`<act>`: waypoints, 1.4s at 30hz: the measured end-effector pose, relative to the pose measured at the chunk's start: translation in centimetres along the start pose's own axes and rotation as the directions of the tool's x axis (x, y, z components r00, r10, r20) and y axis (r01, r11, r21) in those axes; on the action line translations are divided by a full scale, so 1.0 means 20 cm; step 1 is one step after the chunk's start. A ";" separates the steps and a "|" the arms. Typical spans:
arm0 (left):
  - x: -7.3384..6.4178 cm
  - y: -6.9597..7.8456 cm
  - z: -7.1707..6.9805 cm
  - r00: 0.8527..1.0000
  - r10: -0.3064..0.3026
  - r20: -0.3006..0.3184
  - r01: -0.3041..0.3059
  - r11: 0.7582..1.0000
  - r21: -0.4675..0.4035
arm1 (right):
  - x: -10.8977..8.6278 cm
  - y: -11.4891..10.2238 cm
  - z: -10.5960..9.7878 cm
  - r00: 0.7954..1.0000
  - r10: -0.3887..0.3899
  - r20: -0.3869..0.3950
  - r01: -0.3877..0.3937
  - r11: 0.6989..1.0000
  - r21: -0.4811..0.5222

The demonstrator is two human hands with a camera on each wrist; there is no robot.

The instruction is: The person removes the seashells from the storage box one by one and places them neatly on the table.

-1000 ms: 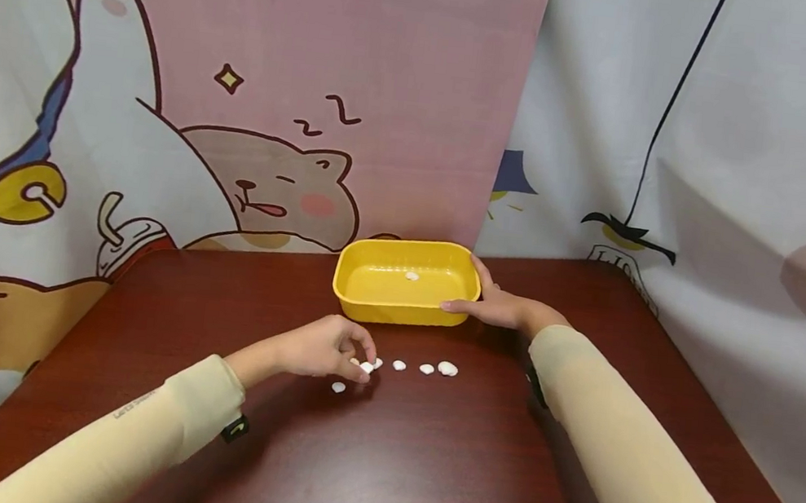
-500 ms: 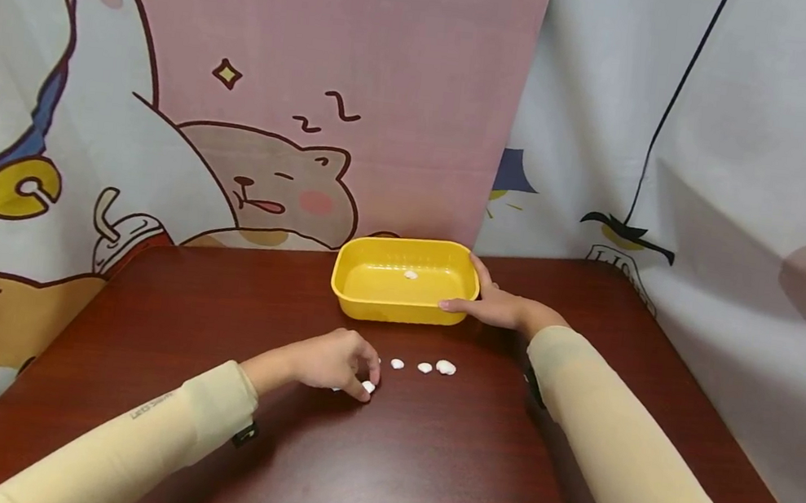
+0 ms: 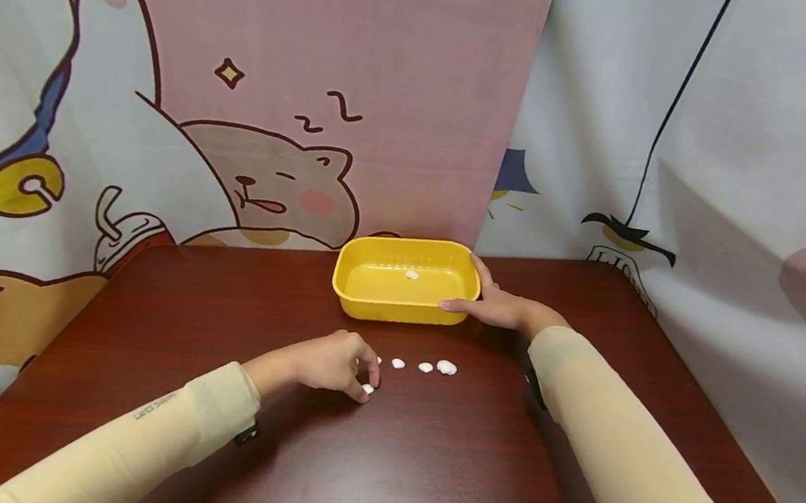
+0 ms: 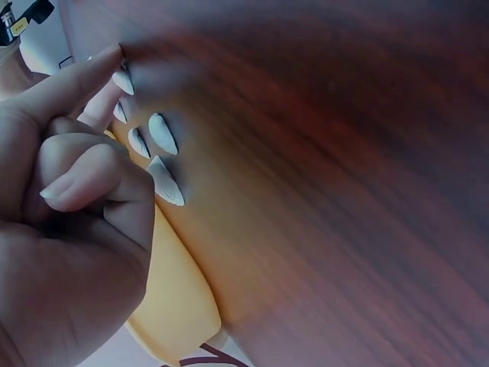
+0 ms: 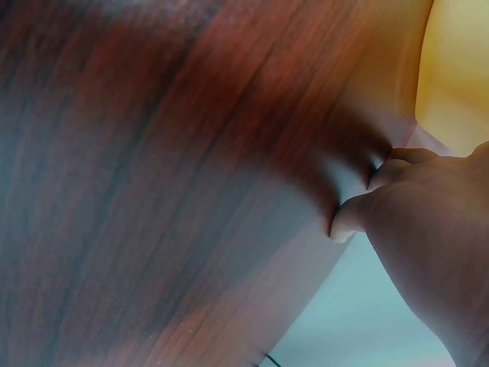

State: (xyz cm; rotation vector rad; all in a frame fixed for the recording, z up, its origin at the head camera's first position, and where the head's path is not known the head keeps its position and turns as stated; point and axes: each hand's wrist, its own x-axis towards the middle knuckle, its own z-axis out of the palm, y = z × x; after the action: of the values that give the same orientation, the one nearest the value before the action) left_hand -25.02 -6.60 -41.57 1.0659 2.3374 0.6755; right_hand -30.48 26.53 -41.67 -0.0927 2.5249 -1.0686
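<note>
Thumb and forefinger of my left hand [image 3: 332,363] pinch a small white seashell [image 3: 368,390] low over the table in the head view. Just beyond these fingers lie more white shells: one partly covered by the hand, then a small shell [image 3: 398,363], another shell [image 3: 425,367] and a larger shell [image 3: 446,367] in a row. In the left wrist view, a ribbed shell [image 4: 166,183] lies past the curled fingers. My right hand [image 3: 497,302] grips the right end of a yellow basin [image 3: 397,311], thumb over the near rim. A single shell [image 3: 411,274] lies inside the basin.
The dark red-brown wooden table [image 3: 424,467] reaches back to a cartoon-printed cloth [image 3: 433,107]. A pale cloth [image 3: 767,159] hangs along the right side. The basin stands near the table's back edge.
My left hand has moved slightly right and toward me with the pinched shell, lowering it close to the table. A shell seen left of its fingers is now hidden. My right hand stays on the basin.
</note>
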 end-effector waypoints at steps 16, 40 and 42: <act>-0.04 -0.05 -0.01 0.998 -0.003 -0.064 0.004 1.000 0.013 | 0.00 0.00 0.00 1.000 0.004 0.002 -0.004 1.000 -0.009; 0.64 -0.03 -0.34 0.996 -0.069 -0.056 0.070 0.998 0.009 | -0.01 0.01 0.02 1.000 -0.007 -0.010 0.008 1.000 0.009; 0.69 -0.03 -0.32 0.996 -0.084 0.012 0.084 0.996 0.026 | -0.01 0.01 0.02 1.000 -0.002 -0.009 0.002 1.000 0.006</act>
State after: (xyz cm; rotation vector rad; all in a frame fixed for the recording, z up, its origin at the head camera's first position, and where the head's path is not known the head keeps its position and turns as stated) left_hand -37.18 2.42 -40.09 0.9743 2.3708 0.6073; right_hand -30.13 26.42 -41.93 -0.0888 2.5300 -1.0803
